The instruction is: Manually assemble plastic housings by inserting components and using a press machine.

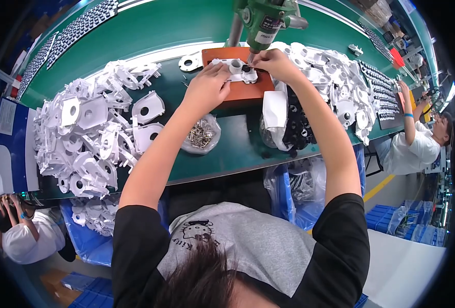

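A white moulded plastic part [235, 65] with round collars lies on an orange-brown block [247, 94] at the far middle of the bench. Gripping its left end, my left hand [210, 86] has its fingers curled over the part. A small black piece [246, 68] sits in the right collar. Right above it, my right hand [277, 65] pinches thumb and fingers together beside the spindle tip of a green bench machine [262, 28]; whatever is between those fingertips is too small to make out.
White plastic parts lie heaped at left [91, 133] and right [327, 77]. A bag of metal screws or pins [201, 134] and a pile of black pieces [300, 126] lie near the front edge. Blue-lined bins [302, 195] stand below. Other people work at both sides.
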Action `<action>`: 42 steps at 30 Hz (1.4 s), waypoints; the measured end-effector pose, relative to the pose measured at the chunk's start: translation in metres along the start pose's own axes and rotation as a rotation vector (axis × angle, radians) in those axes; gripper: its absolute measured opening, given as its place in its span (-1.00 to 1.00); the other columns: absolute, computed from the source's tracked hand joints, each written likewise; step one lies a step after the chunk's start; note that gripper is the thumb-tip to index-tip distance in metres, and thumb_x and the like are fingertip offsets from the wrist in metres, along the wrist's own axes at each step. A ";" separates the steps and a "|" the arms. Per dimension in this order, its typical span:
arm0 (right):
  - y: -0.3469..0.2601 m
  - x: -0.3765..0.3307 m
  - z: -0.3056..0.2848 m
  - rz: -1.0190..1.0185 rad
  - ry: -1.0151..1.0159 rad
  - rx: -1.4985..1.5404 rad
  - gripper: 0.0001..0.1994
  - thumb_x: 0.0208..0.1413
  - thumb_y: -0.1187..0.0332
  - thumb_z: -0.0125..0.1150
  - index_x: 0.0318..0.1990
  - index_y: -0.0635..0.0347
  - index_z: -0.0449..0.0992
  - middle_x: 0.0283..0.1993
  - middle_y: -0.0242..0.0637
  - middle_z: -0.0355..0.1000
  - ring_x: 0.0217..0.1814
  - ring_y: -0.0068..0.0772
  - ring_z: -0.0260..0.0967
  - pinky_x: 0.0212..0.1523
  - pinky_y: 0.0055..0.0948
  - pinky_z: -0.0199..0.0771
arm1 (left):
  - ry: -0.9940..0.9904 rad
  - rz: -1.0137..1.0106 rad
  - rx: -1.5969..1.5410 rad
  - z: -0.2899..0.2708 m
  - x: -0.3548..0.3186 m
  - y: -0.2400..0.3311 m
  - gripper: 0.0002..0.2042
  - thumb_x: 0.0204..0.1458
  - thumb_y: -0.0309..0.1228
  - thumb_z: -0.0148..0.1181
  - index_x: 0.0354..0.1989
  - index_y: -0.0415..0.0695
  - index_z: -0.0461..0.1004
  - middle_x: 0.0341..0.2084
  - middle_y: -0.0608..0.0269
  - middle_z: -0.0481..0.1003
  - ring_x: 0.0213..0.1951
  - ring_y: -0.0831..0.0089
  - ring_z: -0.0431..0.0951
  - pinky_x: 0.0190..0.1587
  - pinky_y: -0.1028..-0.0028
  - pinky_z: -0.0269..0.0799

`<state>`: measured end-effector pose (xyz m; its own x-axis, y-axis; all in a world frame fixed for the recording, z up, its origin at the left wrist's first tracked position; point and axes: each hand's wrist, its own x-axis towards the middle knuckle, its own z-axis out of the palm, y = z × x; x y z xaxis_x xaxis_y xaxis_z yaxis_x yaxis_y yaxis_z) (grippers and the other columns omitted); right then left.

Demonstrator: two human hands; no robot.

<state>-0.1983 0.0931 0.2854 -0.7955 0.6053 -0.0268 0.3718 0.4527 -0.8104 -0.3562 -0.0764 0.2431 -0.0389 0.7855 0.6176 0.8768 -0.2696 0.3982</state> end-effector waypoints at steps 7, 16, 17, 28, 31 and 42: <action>-0.005 0.008 -0.002 0.068 -0.029 0.106 -0.88 -0.10 0.46 0.18 -0.48 0.37 0.52 -0.50 -0.33 0.44 -0.47 -0.58 0.33 -0.39 -0.59 0.33 | 0.012 0.008 -0.004 0.001 0.002 0.000 -0.81 -0.09 -0.44 0.05 -0.30 -0.24 0.44 -0.21 0.02 0.48 -0.08 0.17 0.45 0.12 0.30 0.26; 0.024 0.015 -0.001 -0.047 -0.033 0.071 -0.73 -0.14 0.28 0.35 -0.57 0.21 0.38 -0.60 -0.50 0.26 -0.52 -0.64 0.12 -0.48 -0.55 0.12 | -0.082 -0.029 -0.027 -0.001 0.004 0.006 -0.77 -0.07 -0.41 0.08 -0.21 -0.19 0.43 -0.08 0.07 0.42 0.03 0.02 0.35 0.04 0.23 0.31; 0.026 0.018 0.002 -0.065 -0.031 0.055 -0.70 -0.14 0.27 0.35 -0.62 0.22 0.34 -0.63 -0.50 0.24 -0.53 -0.63 0.11 -0.49 -0.54 0.13 | -0.076 -0.030 -0.009 0.000 0.002 0.002 -0.77 -0.07 -0.42 0.08 -0.22 -0.20 0.43 -0.08 0.07 0.42 0.03 0.03 0.35 0.03 0.25 0.32; 0.007 0.025 -0.012 0.062 -0.164 -0.221 -0.55 -0.22 0.05 0.38 -0.67 0.22 0.29 -0.62 -0.35 0.24 -0.52 -0.50 0.14 -0.44 -0.48 0.20 | -0.041 -0.041 -0.015 0.001 0.003 0.004 -0.79 -0.08 -0.45 0.08 -0.25 -0.21 0.46 -0.12 0.06 0.45 -0.01 0.14 0.40 0.08 0.30 0.29; 0.019 0.035 -0.016 -0.002 -0.181 -0.336 -0.44 -0.31 -0.07 0.39 -0.69 0.24 0.24 -0.64 -0.29 0.22 -0.54 -0.41 0.16 -0.48 -0.42 0.22 | -0.057 -0.057 -0.015 0.003 0.005 0.006 -0.80 -0.08 -0.45 0.09 -0.26 -0.21 0.45 -0.10 0.06 0.43 -0.01 0.09 0.39 0.07 0.29 0.29; -0.024 0.061 -0.100 -0.118 -0.176 -0.624 -0.63 0.02 0.27 0.13 -0.02 0.23 0.40 -0.10 -0.29 0.43 -0.11 -0.49 0.35 -0.15 -0.53 0.39 | -0.007 -0.060 0.004 -0.005 -0.002 -0.004 -0.72 -0.10 -0.44 0.09 -0.16 -0.19 0.42 -0.08 0.07 0.42 0.02 0.08 0.37 0.06 0.26 0.31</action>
<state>-0.2076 0.1842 0.3613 -0.8948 0.4360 -0.0966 0.4425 0.8364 -0.3236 -0.3621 -0.0792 0.2434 -0.0878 0.8042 0.5879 0.8750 -0.2197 0.4313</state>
